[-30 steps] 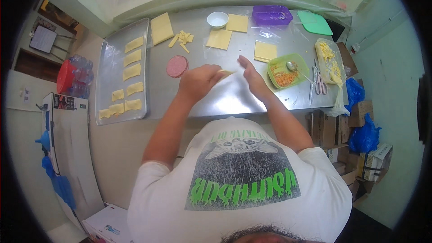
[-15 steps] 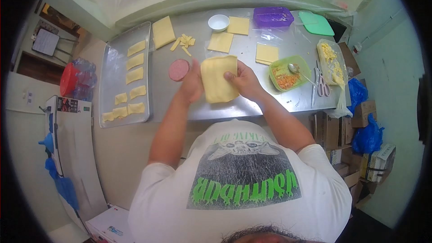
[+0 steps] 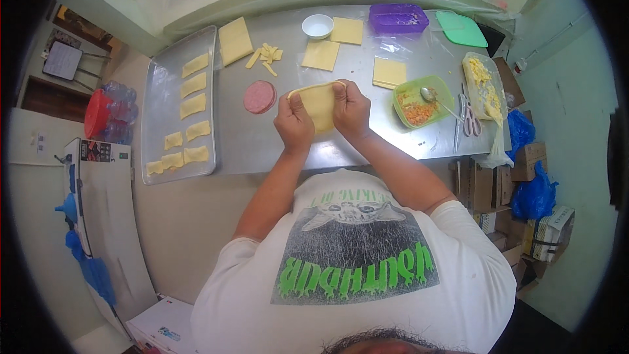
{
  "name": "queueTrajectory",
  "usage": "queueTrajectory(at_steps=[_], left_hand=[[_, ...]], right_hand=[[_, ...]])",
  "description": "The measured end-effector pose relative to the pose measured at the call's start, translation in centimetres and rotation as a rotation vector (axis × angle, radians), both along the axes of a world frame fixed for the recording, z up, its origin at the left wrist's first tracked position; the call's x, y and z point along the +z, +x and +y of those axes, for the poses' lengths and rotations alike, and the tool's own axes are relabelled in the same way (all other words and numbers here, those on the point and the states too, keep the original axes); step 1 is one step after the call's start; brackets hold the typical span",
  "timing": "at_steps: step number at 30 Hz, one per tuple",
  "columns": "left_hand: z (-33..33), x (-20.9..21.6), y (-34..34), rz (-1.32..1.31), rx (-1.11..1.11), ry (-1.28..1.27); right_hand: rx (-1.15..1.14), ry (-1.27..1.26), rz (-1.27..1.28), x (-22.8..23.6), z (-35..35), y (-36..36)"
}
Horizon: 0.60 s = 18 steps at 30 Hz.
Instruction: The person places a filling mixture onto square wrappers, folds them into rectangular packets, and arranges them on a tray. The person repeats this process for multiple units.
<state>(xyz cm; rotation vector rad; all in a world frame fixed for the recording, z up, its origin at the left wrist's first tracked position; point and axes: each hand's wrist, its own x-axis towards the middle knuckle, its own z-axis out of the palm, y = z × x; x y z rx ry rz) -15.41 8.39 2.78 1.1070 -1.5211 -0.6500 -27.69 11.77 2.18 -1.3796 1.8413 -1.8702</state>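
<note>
A pale yellow dough sheet [image 3: 319,110] is held up over the near middle of the metal table. My left hand [image 3: 295,124] grips its left edge, thumb on top. On the opposite edge my right hand [image 3: 352,110] is closed in the same way. Part of each hand's fingers is hidden behind the sheet. Just left of my left hand lies a small stack of round pink meat slices [image 3: 260,97]. A green tub [image 3: 442,92] with an orange filling and a spoon [image 3: 429,95] stands to the right of my right hand.
A metal tray [image 3: 157,98] with several filled-looking dough pieces [image 3: 193,105] is at the left. Dough sheets [image 3: 236,42], dough strips [image 3: 270,54], a white bowl [image 3: 318,26] and a purple container [image 3: 398,21] sit farther back. Scissors [image 3: 470,121] and a tray of yellow bits [image 3: 481,75] are right.
My left hand has moved from beside the sheet onto its left edge. The sheet, earlier hanging more upright and long, now looks shorter, gripped by both hands near its upper corners.
</note>
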Motion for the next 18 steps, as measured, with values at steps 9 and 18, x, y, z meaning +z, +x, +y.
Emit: queueTrajectory(at_steps=[9, 18], left_hand=[[-0.7, 1.3, 1.5, -0.034, 0.003, 0.167], [-2.7, -0.2, 4.0, 0.798, -0.822, 1.31]], right_hand=[[0.019, 0.131, -0.153, 2.1, 0.5, -1.3], [0.944, 0.619, -1.283, -0.6, 1.3, -7.0]])
